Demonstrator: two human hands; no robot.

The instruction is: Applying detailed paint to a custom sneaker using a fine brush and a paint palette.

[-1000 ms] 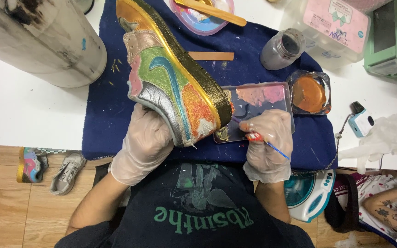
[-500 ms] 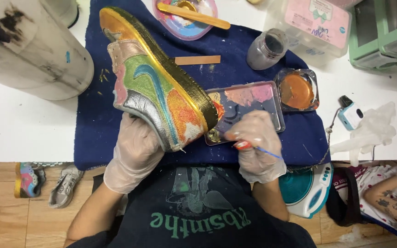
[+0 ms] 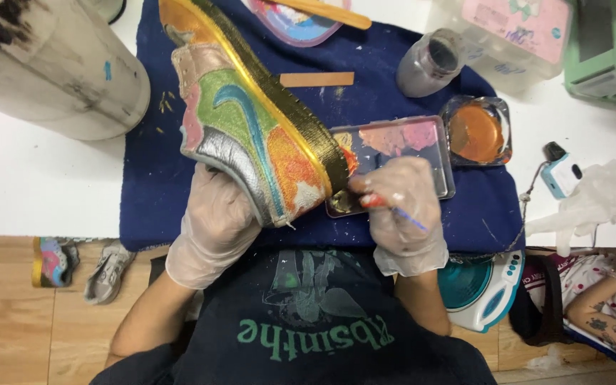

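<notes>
Left hand [image 3: 212, 224] fingers clamped under the painted shoe [image 3: 251, 114], right hand [image 3: 401, 207] fingers pinched on the brush [image 3: 393, 209] at its toe: a wobble risks smearing paint onto the gold sole.

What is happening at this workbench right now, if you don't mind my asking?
A person in thin gloves is painting a shoe. The left hand holds the multicoloured sneaker tilted on its side over a dark blue cloth. The right hand has a fine brush at the sneaker's toe, above a clear palette. An orange paint pot sits beside it.
</notes>
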